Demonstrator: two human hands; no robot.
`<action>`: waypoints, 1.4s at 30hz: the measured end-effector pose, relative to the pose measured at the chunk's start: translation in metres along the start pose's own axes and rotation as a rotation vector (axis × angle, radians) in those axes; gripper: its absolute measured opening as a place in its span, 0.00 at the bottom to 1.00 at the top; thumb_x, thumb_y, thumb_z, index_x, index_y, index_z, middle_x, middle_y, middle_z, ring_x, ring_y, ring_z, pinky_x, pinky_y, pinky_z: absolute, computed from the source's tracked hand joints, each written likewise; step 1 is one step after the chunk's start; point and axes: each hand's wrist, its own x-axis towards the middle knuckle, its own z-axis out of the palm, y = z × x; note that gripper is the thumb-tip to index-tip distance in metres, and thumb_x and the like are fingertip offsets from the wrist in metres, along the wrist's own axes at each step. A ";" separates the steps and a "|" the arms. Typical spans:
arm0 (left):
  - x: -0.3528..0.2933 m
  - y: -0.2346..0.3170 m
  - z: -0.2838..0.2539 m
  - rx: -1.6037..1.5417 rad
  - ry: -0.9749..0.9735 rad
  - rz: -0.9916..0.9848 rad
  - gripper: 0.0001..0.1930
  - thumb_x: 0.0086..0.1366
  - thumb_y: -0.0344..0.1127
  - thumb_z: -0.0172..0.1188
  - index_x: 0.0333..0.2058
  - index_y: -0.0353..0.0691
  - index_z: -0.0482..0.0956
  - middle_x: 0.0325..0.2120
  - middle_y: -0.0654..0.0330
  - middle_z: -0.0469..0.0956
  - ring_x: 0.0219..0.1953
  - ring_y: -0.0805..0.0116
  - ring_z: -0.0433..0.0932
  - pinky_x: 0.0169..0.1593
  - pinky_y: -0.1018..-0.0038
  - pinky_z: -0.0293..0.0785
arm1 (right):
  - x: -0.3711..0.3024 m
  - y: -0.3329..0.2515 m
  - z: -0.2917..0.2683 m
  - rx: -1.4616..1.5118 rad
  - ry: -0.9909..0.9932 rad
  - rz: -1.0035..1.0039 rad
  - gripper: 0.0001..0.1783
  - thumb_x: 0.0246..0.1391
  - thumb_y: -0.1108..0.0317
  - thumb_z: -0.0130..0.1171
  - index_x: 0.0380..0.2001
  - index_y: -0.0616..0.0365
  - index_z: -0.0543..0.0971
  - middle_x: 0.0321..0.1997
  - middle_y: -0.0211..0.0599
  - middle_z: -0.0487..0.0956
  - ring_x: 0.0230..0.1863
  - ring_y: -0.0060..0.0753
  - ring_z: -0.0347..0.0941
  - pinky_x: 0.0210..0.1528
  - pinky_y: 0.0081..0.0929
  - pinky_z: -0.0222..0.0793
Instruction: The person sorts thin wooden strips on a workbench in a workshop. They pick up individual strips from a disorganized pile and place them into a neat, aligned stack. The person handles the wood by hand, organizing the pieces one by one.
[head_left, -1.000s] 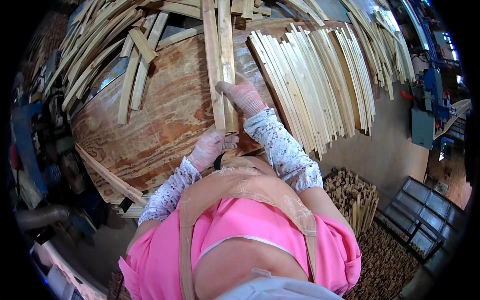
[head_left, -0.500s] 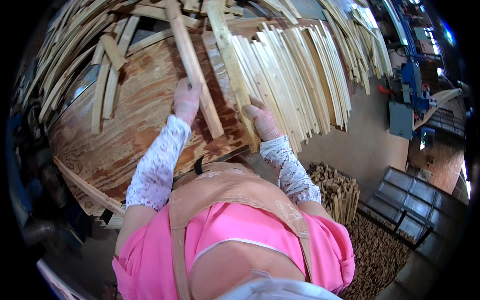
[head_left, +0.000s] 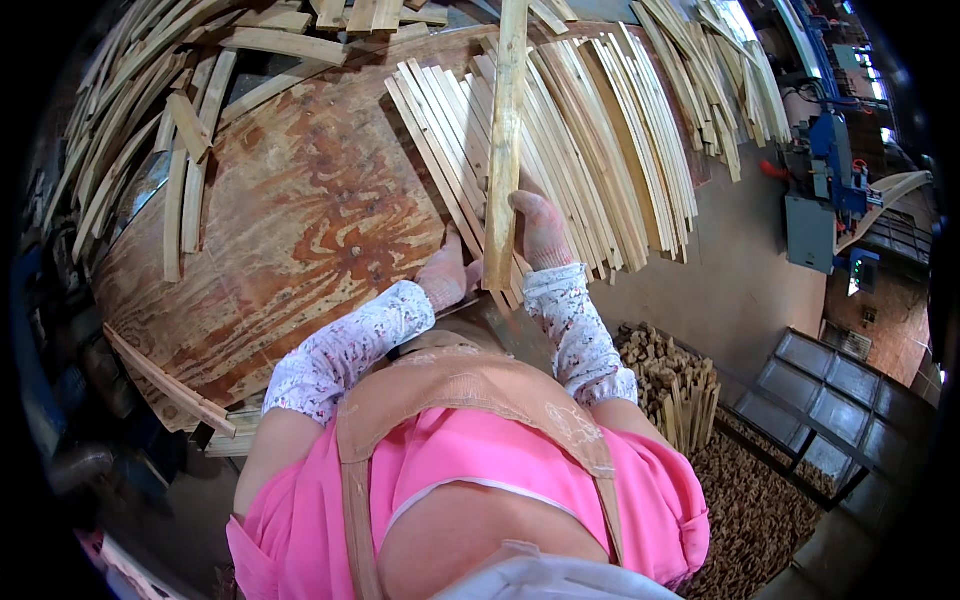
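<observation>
The right hand point(head_left: 545, 235) is pinching a long yellowish wooden board point(head_left: 507, 150); the left hand point(head_left: 443, 277) is hiding its grip. Tilting could be skewing pale wooden strips point(head_left: 590, 150) at the surface's point(head_left: 250, 270) near edge.

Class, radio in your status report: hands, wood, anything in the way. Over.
Right hand gripping long wooden strip. Left hand at near left end of strip row, contact unclear. Held strip hides part of the row.

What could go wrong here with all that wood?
The right hand grips the long strip near its lower end, so the far end might swing and disturb the row of strips beneath. The left hand, close to the row's lower ends, could get pinched.
</observation>
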 end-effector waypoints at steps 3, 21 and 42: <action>0.024 -0.040 0.002 -0.055 0.017 0.123 0.44 0.73 0.55 0.60 0.76 0.34 0.54 0.59 0.34 0.79 0.62 0.38 0.79 0.64 0.54 0.74 | 0.005 0.001 -0.016 -0.005 -0.106 0.039 0.49 0.52 0.68 0.47 0.80 0.66 0.55 0.59 0.55 0.78 0.46 0.43 0.82 0.55 0.38 0.80; -0.066 -0.083 -0.050 -1.245 0.234 0.353 0.16 0.74 0.36 0.62 0.55 0.34 0.80 0.46 0.63 0.84 0.47 0.74 0.79 0.55 0.72 0.77 | 0.068 0.053 0.095 -0.167 -0.460 0.176 0.44 0.55 0.73 0.51 0.78 0.65 0.62 0.68 0.38 0.77 0.67 0.31 0.71 0.73 0.28 0.62; -0.193 -0.287 -0.114 -1.109 0.578 0.277 0.18 0.73 0.40 0.63 0.55 0.33 0.82 0.45 0.61 0.84 0.47 0.73 0.77 0.55 0.71 0.75 | 0.035 0.174 0.283 -0.734 -0.582 0.044 0.31 0.70 0.67 0.59 0.73 0.65 0.70 0.64 0.43 0.81 0.63 0.32 0.78 0.65 0.27 0.73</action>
